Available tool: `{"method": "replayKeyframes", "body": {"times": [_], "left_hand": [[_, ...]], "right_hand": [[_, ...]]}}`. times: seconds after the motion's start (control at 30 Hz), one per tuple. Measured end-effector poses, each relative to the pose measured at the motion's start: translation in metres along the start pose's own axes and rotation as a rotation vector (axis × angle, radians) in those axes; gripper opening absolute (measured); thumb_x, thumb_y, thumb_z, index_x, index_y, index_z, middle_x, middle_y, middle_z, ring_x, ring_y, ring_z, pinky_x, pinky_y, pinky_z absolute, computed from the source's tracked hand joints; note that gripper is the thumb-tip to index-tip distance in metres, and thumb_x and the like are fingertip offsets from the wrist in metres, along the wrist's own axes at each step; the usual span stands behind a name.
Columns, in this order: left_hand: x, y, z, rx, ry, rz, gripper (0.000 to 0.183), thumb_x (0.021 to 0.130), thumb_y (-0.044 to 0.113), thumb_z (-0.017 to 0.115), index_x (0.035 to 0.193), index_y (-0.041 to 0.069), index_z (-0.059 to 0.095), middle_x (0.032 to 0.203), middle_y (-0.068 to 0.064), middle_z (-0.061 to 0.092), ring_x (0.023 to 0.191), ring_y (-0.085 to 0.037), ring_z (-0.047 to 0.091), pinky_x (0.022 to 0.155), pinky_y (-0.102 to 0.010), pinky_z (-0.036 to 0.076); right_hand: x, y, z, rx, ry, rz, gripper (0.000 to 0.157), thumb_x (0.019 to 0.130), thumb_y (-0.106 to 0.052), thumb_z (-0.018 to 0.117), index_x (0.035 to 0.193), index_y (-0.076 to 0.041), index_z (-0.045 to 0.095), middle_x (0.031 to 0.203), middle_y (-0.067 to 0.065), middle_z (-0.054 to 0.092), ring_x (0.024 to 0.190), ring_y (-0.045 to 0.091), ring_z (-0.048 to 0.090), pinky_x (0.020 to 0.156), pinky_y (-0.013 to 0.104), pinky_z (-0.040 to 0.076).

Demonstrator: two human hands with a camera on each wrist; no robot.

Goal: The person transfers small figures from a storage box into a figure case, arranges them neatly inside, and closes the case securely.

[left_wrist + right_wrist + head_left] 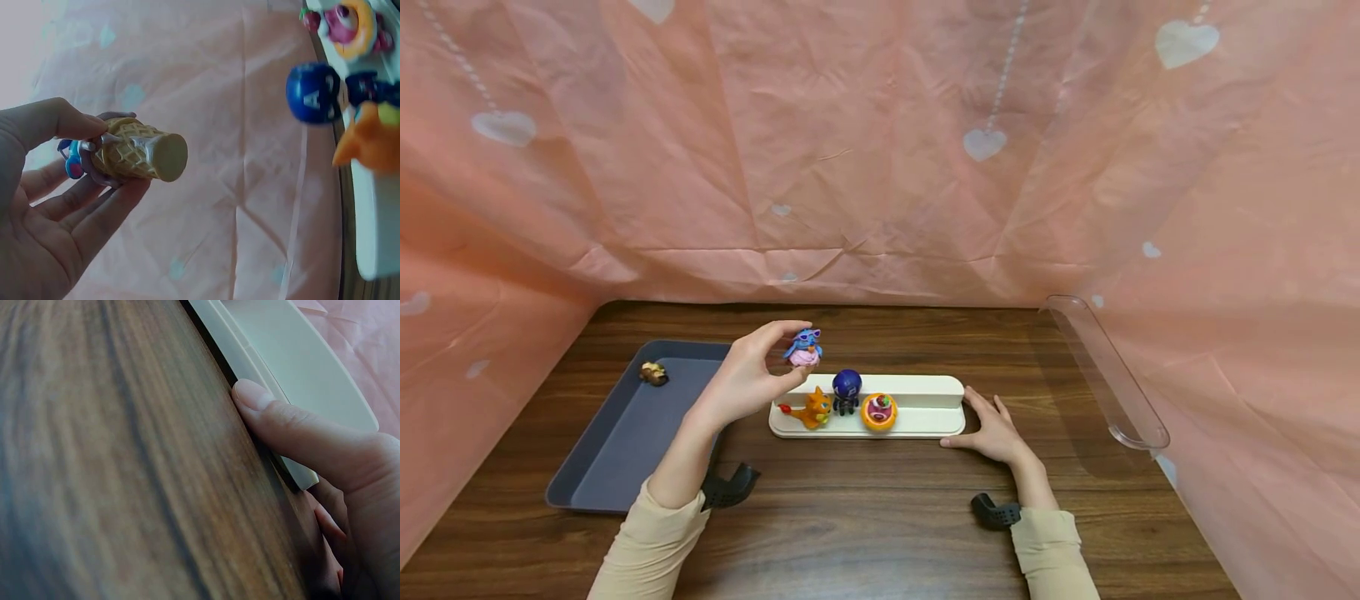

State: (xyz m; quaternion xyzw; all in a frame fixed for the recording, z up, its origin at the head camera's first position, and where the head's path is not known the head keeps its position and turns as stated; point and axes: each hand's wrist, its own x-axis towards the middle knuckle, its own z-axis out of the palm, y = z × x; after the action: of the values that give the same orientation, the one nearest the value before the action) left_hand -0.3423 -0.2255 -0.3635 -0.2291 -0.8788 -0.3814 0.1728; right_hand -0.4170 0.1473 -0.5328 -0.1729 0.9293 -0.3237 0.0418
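Note:
My left hand point(741, 379) pinches a small blue figurine point(805, 346) with purple glasses, raised above the left end of a white stepped display stand point(925, 422). From the left wrist view, its lower part is a waffle ice-cream cone point(140, 150), held between thumb and fingertips. On the stand sit an orange dragon-like figurine point(816, 408), a dark blue round-headed figurine point(847, 387) and a pink figurine in an orange ring point(878, 412). My right hand point(996, 432) holds the stand's right end, thumb point(287, 422) along its front edge, the other fingers partly hidden round the end.
A grey tray point(640, 417) lies at left on the wooden table point(850, 517), with a small brown-and-gold object point(653, 372) in its far left corner. A long clear plastic cover point(1105, 367) lies at the right. Pink cloth point(880, 167) hangs round the table.

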Motion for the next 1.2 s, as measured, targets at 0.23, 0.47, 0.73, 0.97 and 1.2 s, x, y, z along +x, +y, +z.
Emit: {"method": "replayKeyframes", "body": {"times": [0.23,0.47,0.73,0.97,1.2], "left_hand": [[0.008,0.006,0.026,-0.149,-0.026,0.111,0.048,0.075,0.006,0.072,0.121,0.01,0.055,0.105,-0.001,0.055,0.093,-0.014,0.058,0.076,-0.023,0.052],[0.015,0.013,0.053,-0.204,-0.09,0.195,0.046,0.074,0.009,0.073,0.117,0.012,0.056,0.101,0.001,0.057,0.093,-0.011,0.059,0.079,-0.024,0.051],[0.023,0.012,0.08,-0.298,-0.214,0.171,0.047,0.073,0.005,0.072,0.115,0.014,0.054,0.105,0.001,0.057,0.093,-0.01,0.061,0.081,-0.023,0.05],[0.027,0.004,0.104,-0.139,-0.226,0.297,0.044,0.074,0.01,0.07,0.114,0.009,0.053,0.105,0.0,0.058,0.097,-0.01,0.057,0.083,-0.025,0.048],[0.033,0.001,0.12,0.011,-0.267,0.295,0.045,0.073,0.014,0.071,0.114,0.011,0.052,0.104,0.001,0.057,0.096,-0.008,0.052,0.08,-0.024,0.045]], "right_hand": [[-0.001,0.002,0.001,-0.006,0.014,-0.014,0.103,0.063,-0.052,0.076,0.141,-0.004,0.031,0.147,0.02,0.026,0.134,0.04,0.022,0.109,0.05,-0.001],[-0.001,0.003,0.003,-0.022,0.008,-0.019,0.103,0.063,-0.053,0.076,0.141,-0.003,0.03,0.146,0.021,0.027,0.133,0.041,0.025,0.109,0.05,-0.001],[0.0,-0.001,0.0,-0.017,0.018,-0.02,0.103,0.063,-0.052,0.076,0.141,-0.002,0.031,0.146,0.022,0.027,0.132,0.041,0.025,0.109,0.05,0.0],[0.0,0.001,0.001,-0.032,0.022,-0.018,0.103,0.063,-0.053,0.076,0.14,-0.002,0.032,0.145,0.021,0.028,0.132,0.04,0.026,0.109,0.05,0.0],[0.0,0.0,0.001,-0.031,0.021,-0.015,0.102,0.063,-0.054,0.076,0.14,-0.002,0.033,0.145,0.021,0.029,0.132,0.041,0.026,0.109,0.05,0.0]]}}
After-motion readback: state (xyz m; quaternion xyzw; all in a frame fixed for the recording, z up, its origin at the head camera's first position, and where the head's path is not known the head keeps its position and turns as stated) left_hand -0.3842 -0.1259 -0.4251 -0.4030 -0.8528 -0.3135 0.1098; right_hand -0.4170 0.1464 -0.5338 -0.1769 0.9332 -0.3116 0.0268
